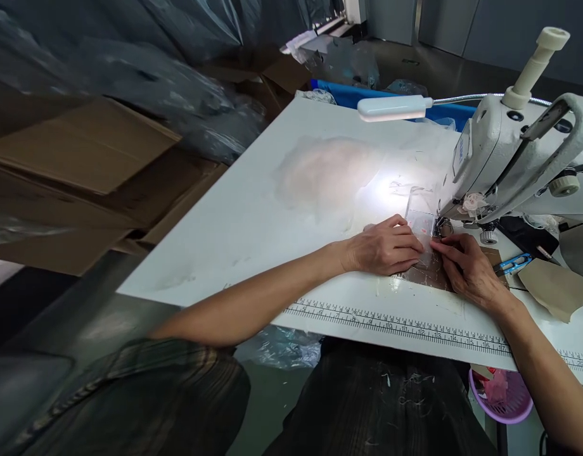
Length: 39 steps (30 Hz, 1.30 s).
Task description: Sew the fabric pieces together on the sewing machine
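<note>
A small, see-through whitish piece of material (421, 223) lies flat under the needle area of a white sewing machine (481, 158). It may be thin fabric or plastic; I cannot tell which. My left hand (389, 247) rests at its left side, fingers bent together and their tips pressing its edge. From the right, my right hand (469, 266) grips its edge close to the presser foot (443, 227), thumb and index finger together. Beneath both hands is a brownish shiny plate (427, 275).
Blue thread snips (512, 263) and a tan scrap (557, 288) lie right of my right hand. A ruler strip (391, 324) runs along the white table's front edge. A lamp (395, 107) hangs behind. Cardboard boxes (82, 145) stand left; a purple basket (510, 415) sits below.
</note>
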Motion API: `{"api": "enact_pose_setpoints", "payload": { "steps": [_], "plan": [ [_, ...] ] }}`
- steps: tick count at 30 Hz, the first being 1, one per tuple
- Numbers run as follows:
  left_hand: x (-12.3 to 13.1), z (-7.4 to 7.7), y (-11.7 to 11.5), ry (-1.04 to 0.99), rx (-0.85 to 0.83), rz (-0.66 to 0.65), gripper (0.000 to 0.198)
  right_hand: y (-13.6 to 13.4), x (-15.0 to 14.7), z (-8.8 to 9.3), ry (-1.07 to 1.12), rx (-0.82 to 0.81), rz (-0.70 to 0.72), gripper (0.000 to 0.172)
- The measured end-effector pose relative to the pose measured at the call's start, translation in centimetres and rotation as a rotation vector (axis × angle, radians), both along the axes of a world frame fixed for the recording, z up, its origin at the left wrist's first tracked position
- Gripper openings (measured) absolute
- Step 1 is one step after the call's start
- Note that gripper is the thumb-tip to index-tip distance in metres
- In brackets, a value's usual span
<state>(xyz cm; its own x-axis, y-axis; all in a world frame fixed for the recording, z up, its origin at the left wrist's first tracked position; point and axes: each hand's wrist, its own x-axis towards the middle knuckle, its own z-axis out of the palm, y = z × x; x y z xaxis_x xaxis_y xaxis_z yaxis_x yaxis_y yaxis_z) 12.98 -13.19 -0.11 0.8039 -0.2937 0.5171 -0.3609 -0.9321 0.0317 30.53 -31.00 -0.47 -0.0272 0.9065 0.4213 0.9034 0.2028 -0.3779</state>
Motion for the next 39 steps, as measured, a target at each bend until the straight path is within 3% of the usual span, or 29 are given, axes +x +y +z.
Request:
{"api": "enact_pose_setpoints", "payload": {
  "steps": [11,17,24,27,30,34,39],
  "plan": [
    [0.0,-0.1,-0.1,0.082,-0.041,0.017,0.022,-0.9,-0.4,0.6,0.039,-0.047,-0.005,0.038],
    [0.0,-0.1,-0.2,0.091,-0.032,0.036,0.025,-1.3,-0.9,0.8,-0.115,-0.048,0.051,0.037],
    [-0.1,0.1,-0.2,-0.052,-0.032,0.034,0.018,-1.1,-1.3,0.4,-0.173,-0.014,0.019,0.035],
    [-0.2,0.3,0.1,-0.139,-0.014,0.104,0.033,-1.2,-1.4,0.4,-0.169,-0.029,-0.015,0.034],
    [-0.3,0.2,0.4,-0.093,0.038,0.165,0.05,-1.2,-1.3,0.4,-0.143,-0.058,-0.023,0.036],
    [-0.2,-0.1,0.5,0.017,0.077,0.184,0.051,-1.2,-1.2,0.6,-0.127,-0.064,0.002,0.036],
    [0.0,-0.4,0.5,-0.03,0.009,0.141,0.052,-1.2,-1.1,0.8,-0.134,-0.072,0.005,0.036]
  ]
}}
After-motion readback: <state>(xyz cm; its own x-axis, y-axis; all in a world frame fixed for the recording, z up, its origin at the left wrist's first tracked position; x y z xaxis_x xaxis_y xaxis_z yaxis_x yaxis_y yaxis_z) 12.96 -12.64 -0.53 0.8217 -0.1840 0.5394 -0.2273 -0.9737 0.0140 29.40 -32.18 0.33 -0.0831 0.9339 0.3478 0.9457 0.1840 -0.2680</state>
